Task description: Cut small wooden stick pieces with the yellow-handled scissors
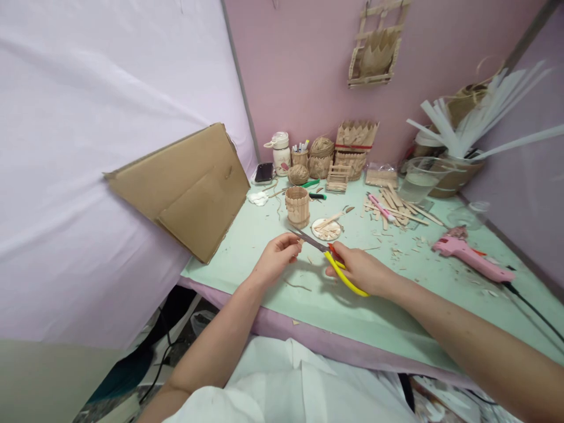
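My right hand (359,265) grips scissors (342,276) with yellow and red handles, their blades pointing left toward my other hand. Between thumb and fingers, my left hand (278,256) pinches a small piece of craft stick (301,241), mostly hidden by the fingertips. The blades lie at that piece; whether they touch it I cannot tell. Just beyond stands a small round cup made of craft sticks (297,205). To its right, a small white dish (314,229) holds short cut stick pieces.
A pink glue gun (473,255) with a black cord lies at right. Loose craft sticks (396,210) and a pink cutter (379,205) are behind it, near a clear cup (416,183). Cardboard (194,188) leans at left. Twine balls (298,174) and a bottle (281,157) line the back.
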{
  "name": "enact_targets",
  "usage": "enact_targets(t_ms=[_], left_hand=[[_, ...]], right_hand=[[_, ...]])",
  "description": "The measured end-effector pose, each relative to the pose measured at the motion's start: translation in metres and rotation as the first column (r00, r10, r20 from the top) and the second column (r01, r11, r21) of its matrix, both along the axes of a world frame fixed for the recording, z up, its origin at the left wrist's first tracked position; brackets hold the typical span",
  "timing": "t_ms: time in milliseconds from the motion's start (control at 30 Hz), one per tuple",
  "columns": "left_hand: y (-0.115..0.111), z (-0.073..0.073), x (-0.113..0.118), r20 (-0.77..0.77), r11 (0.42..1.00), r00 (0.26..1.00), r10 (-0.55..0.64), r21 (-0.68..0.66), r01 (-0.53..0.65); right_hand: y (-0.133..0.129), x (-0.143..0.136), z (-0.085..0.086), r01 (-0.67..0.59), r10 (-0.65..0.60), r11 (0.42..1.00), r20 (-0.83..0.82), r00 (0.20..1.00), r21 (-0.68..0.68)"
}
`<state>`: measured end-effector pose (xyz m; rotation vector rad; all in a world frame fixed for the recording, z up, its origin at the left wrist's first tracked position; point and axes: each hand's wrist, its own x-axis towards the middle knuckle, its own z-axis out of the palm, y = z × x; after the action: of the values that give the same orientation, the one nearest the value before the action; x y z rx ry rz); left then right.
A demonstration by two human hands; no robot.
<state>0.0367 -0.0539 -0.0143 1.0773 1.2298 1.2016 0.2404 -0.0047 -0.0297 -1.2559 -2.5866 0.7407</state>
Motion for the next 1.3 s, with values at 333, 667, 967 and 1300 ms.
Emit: enact_targets(t_ms=[333, 667, 967, 1300], left_hand=[[-0.0012, -0.0031, -0.0044, -0.072, 0.999, 0.997, 0.004, 0.039, -0.001], [-0.0014, -0.0004, -0.0044, -0.108, 0.999, 0.994, -0.016, 0.029, 0.02], [-0.0008, -0.0011, -0.0035, -0.092, 0.999, 0.996, -0.015, 0.031, 0.018], [0.0, -0.0012, -0.0045, 0.0, 0.998, 0.998, -0.065, 0.013, 0.065]], right_hand=[[-0.0009, -0.0004, 0.0007, 0.001, -0.013, 0.991, 0.095, 0.995, 0.131], [-0.0032, -0.0012, 0.0032, -0.005, -0.009, 0.993, 0.118, 0.993, 0.114], [-0.0045, -0.0004, 0.0039, -0.014, -0.003, 0.992, 0.137, 0.991, 0.125], [-0.0051, 0.0016, 0.0084, -0.014, 0.013, 1.0, 0.057, 0.998, 0.008]])
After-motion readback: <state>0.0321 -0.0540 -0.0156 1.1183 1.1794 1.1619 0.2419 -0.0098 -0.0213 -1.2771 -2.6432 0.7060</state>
